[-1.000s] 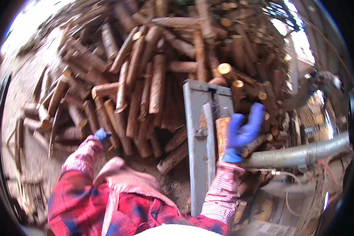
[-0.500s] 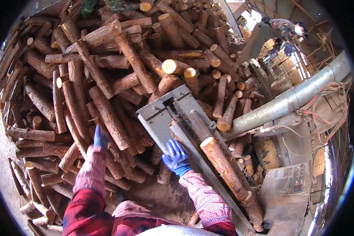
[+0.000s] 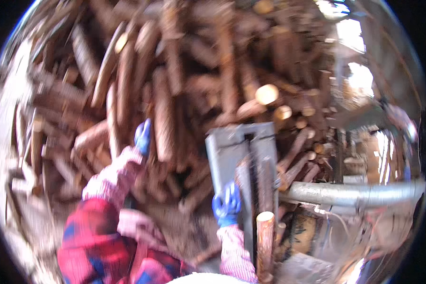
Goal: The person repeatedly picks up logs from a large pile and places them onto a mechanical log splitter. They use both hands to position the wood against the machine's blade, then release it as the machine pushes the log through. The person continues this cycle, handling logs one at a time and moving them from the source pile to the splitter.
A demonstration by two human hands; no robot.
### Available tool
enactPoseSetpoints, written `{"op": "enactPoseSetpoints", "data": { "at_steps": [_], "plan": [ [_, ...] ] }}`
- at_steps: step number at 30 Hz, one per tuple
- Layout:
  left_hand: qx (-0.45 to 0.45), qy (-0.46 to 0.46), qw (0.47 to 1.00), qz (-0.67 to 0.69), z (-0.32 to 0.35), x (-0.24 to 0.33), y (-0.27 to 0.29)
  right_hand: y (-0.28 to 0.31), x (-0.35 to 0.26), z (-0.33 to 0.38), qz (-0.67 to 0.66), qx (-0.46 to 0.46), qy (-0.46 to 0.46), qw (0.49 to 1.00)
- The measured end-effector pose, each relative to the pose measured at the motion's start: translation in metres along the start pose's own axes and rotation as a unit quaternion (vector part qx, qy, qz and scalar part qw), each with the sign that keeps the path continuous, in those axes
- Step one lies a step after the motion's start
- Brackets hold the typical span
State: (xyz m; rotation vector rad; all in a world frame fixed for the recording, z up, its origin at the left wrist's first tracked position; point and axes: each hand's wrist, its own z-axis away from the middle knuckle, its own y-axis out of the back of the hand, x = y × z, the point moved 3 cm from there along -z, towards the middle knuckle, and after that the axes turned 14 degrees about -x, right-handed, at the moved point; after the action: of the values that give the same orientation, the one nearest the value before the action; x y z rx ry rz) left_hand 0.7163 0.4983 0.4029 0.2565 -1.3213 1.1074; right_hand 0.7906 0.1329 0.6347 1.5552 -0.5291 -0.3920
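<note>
My left hand (image 3: 143,137), in a blue glove, reaches out over the log pile. It is seen edge-on, its fingers stretched forward beside a long bark-covered log (image 3: 163,116), with nothing visible in it. Whether it touches wood is unclear through the motion blur. Over the left side of the grey metal trough (image 3: 225,154) is my right hand (image 3: 227,204), also blue-gloved, its fingers apart and holding nothing. To its right, a log (image 3: 265,241) with a pale cut end lies lengthwise in the trough's channel.
Loose logs (image 3: 199,90) are heaped beyond and left of the trough. A thick metal pipe (image 3: 355,194) runs off to the right, above a machine box (image 3: 303,270). Another person (image 3: 400,120) is at the far right, blurred.
The head view has turned, so the trough now stands nearly upright in the picture. The log in it has slid toward the lower edge, past my right hand. My left hand stays over the pile.
</note>
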Motion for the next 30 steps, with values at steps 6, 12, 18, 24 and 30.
{"op": "enactPoseSetpoints", "data": {
  "at_steps": [6,12,18,24,30],
  "plan": [
    [0.106,0.151,0.97,-0.16,0.004,-0.046,0.048,0.0,-0.005,-0.011,0.006,-0.003,0.013,1.0],
    [0.017,0.293,0.864,-0.408,-0.041,-0.089,-0.02,0.011,-0.008,-0.014,-0.004,-0.063,-0.017,0.998],
    [0.163,0.074,0.909,-0.376,-0.039,-0.124,-0.048,0.011,0.002,-0.013,-0.044,-0.063,-0.034,0.996],
    [0.139,0.096,0.904,-0.392,-0.056,-0.161,-0.022,0.014,0.006,-0.018,-0.102,-0.041,-0.041,0.993],
    [0.032,0.058,0.946,-0.318,-0.022,-0.097,-0.028,0.008,0.011,-0.01,-0.08,-0.024,-0.039,0.996]
  ]
}}
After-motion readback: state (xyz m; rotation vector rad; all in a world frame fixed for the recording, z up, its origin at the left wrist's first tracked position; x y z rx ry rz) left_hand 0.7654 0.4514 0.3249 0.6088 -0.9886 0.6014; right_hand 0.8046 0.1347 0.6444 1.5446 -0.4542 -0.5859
